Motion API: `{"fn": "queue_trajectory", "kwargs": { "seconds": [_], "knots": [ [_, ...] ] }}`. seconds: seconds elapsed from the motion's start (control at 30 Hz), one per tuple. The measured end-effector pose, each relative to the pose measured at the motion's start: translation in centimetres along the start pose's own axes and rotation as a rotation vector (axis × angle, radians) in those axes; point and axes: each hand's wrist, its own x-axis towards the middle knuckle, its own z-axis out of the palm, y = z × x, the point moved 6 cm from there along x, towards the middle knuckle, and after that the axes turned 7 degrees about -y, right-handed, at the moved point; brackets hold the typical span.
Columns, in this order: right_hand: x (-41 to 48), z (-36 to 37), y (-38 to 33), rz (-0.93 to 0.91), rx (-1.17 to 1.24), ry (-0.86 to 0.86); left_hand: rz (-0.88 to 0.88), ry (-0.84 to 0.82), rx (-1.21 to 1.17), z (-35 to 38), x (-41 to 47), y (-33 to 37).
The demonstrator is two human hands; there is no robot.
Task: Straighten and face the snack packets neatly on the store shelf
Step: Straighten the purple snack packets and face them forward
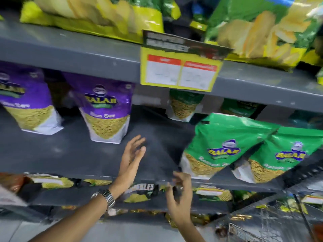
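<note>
Both hands empty at the middle shelf

The left hand (133, 155) hovers flat and released over the grey shelf (73, 154); the right hand (180, 194) hangs loosely spread at its front edge. On that shelf, purple packets (106, 110) stand upright left of the hands, green packets (216, 145) lean tilted to the right.

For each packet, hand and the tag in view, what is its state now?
left purple packet: upright, facing front
middle purple packet: upright, facing front
two front green packets: tilted, leaning, at the shelf edge
back green packet: upright, set far back
price tag: hanging from the upper shelf
left hand: open, empty
right hand: open, empty
</note>
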Motion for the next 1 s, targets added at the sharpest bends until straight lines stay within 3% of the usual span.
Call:
{"fn": "queue_trajectory", "kwargs": {
  "seconds": [0.13,0.23,0.37,0.5,0.6,1.0],
  "knots": [
    [4.3,8.9,-0.7,0.188,0.214,-0.124,0.133,0.353,0.027,-11.3,0.5,1.9],
    [8.9,13.0,-1.1,0.290,0.361,-0.068,-0.011,0.550,-0.147,-18.4,2.5,1.7],
    [13.5,16.4,-2.2,0.379,0.456,-0.107,-0.237,0.371,-0.072,-21.4,6.3,2.2],
    [15.4,18.5,-3.6,0.309,0.459,-0.240,-0.272,0.114,0.007,-20.3,8.8,3.0],
    [15.9,18.8,-3.4,0.332,0.419,-0.203,-0.265,-0.028,0.072,-18.8,10.0,3.4],
    [12.1,17.6,-4.5,0.351,0.377,-0.204,-0.217,-0.070,0.059,-19.0,7.0,3.0]
  ]
}}
